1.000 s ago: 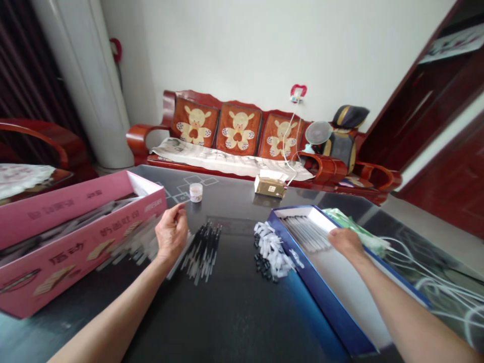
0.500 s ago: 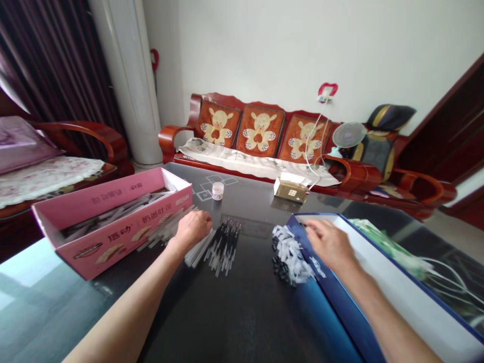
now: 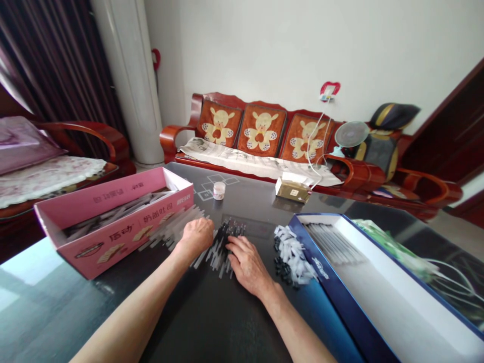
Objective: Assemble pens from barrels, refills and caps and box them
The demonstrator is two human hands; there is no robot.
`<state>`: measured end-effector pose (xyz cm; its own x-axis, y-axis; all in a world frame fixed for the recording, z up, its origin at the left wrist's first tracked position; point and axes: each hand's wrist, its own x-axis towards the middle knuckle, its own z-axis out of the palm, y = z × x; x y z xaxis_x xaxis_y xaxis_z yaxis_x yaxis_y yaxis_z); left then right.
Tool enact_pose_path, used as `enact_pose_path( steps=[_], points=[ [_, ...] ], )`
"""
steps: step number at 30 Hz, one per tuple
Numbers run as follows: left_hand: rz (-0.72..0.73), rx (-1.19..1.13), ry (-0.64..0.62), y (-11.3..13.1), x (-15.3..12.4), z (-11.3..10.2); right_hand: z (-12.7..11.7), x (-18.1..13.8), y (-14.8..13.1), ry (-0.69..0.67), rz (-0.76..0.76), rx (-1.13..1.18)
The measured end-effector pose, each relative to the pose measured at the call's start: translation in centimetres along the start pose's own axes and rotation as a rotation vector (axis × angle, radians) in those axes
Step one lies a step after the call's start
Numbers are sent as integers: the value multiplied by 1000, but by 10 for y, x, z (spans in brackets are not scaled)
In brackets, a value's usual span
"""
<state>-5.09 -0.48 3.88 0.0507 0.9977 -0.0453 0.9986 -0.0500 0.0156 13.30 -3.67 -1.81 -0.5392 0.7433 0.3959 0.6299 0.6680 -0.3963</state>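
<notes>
My left hand point(image 3: 197, 237) has its fingers curled in over translucent plastic tubes point(image 3: 172, 227) on the dark table; what it grips, if anything, is hidden. Just right of it, my right hand point(image 3: 248, 263) rests with fingers extended on a bundle of thin black-and-clear sticks with pointed tips, like pen refills point(image 3: 219, 252). A heap of small white and black caps point(image 3: 294, 257) lies farther right. Beside the caps stands an open blue box point(image 3: 319, 272) with a row of thin grey sticks point(image 3: 335, 244) at its far end.
An open pink box point(image 3: 139, 227) with long clear and dark pieces stands at left. A small white jar point(image 3: 219, 190) and a gold tissue box point(image 3: 293, 187) are toward the back. Green plastic packaging point(image 3: 393, 247) and white cable lie past the blue box.
My right hand has moved left from over the blue box to the black-and-clear sticks, uncovering the row inside the box. My left hand has barely shifted.
</notes>
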Motion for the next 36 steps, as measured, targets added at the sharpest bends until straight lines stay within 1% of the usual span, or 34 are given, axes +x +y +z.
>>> enact_pose_path(
  steps=[4, 7, 10, 14, 16, 19, 20, 22, 24, 27, 29, 30, 31, 33, 35, 36],
  points=[
    [11, 2, -13, 5, -2, -1, -6, -12, 10, 48, -8, 39],
    [23, 6, -24, 5, -2, -1, -7, -19, 16, 98, 15, 72],
    [25, 16, -47, 3, 0, 0, -5, -22, 18, 141, 35, 114],
    [9, 25, -66, 3, 2, 3, -6, -21, 18, 199, 14, 183],
    [3, 21, -69, 2, 4, 4, -8, -20, 20, 281, 26, 212],
    [-6, 3, -44, -2, 7, 4, -10, -18, 29, 486, 122, 199],
    [-2, -29, -14, -4, 9, 3, -10, -18, 32, 538, 158, 189],
    [21, -204, 47, -7, 12, 1, -10, -17, 37, 573, 206, 183],
    [50, -425, 66, -9, 15, 1, -9, -17, 38, 552, 220, 192],
    [66, -885, -22, -4, 17, 3, -9, -18, 37, 499, 219, 178],
    [62, -1250, -97, 2, 15, 7, -11, -19, 37, 422, 197, 155],
    [64, -1401, -130, 5, 14, 9, -12, -20, 37, 365, 178, 143],
    [73, -1500, -154, 9, 14, 11, -14, -21, 37, 303, 154, 132],
    [103, -1585, -171, 15, 14, 16, -20, -22, 37, 186, 105, 109],
    [138, -1557, -139, 18, 15, 23, -26, -23, 36, 93, 71, 76],
    [151, -1507, -100, 19, 17, 26, -29, -23, 36, 54, 59, 58]
  ],
)
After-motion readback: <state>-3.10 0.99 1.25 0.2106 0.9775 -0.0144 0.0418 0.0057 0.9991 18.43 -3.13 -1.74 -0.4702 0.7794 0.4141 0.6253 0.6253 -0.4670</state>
